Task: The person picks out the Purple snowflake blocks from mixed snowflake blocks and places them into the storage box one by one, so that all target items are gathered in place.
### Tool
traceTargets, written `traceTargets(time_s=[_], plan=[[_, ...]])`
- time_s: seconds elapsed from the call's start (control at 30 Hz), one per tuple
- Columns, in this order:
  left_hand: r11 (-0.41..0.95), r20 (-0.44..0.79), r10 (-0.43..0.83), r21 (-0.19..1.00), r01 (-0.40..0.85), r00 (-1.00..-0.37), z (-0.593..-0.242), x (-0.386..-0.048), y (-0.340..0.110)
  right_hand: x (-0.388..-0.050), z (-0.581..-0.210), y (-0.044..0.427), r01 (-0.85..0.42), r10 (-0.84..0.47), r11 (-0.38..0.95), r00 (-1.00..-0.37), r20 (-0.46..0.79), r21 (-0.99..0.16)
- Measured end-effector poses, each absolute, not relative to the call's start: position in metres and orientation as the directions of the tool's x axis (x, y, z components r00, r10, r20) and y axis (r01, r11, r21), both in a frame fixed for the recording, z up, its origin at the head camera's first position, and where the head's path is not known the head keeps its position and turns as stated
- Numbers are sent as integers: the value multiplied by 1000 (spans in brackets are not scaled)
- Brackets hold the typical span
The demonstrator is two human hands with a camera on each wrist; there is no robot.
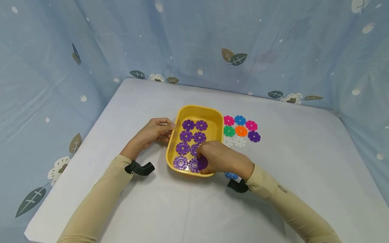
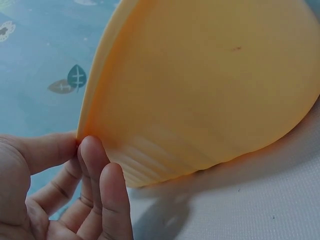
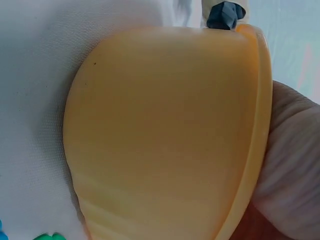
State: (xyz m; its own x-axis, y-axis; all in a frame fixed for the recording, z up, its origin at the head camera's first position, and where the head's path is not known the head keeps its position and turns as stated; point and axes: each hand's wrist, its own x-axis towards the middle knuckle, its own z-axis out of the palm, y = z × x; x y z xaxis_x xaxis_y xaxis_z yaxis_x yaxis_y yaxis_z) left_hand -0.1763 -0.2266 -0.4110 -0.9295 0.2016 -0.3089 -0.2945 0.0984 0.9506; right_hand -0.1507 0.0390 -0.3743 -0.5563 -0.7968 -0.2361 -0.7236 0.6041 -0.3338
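Note:
A yellow plastic tray (image 1: 214, 131) stands on the white table, with two columns of purple snowflake discs (image 1: 182, 148) on its floor. My left hand (image 1: 153, 132) pinches the tray's left rim between thumb and fingers; the left wrist view shows this grip on the yellow wall (image 2: 210, 90). Reaching over the right rim, my right hand (image 1: 220, 157) pinches a purple snowflake disc (image 1: 202, 163) low in the tray's near right corner. That disc is partly covered by the fingers. In the right wrist view the tray's outer wall (image 3: 160, 130) hides the fingertips.
Right of the tray lie loose discs: pink (image 1: 251, 125), blue (image 1: 240, 120), green (image 1: 229, 131), orange (image 1: 241, 131), white (image 1: 239, 141) and purple (image 1: 254, 136). Another blue disc (image 1: 231, 175) shows below my right forearm. A patterned blue curtain (image 1: 194, 44) hangs behind the table.

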Motion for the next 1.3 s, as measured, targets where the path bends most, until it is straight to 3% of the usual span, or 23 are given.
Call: traceTargets(time_s=[0.3, 0.6, 0.73, 0.87, 1.0, 1.1, 1.3], plan=[[109, -315, 200, 948, -298, -928, -411, -176, -226, -150, -373, 36, -732, -789, 613, -555, -262, -298], [106, -312, 201, 949, -296, -928, -412, -177, -226, -149, -373, 41, -704, -785, 618, -577, -226, -349], [103, -308, 204, 951, -293, -929, -412, -176, -226, -146, -369, 52, -667, -771, 604, -628, -107, -435], [103, -308, 207, 951, -293, -928, -411, -176, -227, -149, -361, 77, -674, -728, 514, -670, 144, -531], [100, -318, 204, 948, -303, -926, -411, -177, -227, -159, -353, 114, -698, -624, 486, -699, 350, -526], [106, -325, 197, 945, -309, -925, -410, -177, -227, -166, -350, 143, -668, -532, 551, -743, 405, -501], [120, -335, 198, 941, -317, -921, -410, -178, -227, -173, -357, 195, -532, -383, 697, -843, 378, -481]])
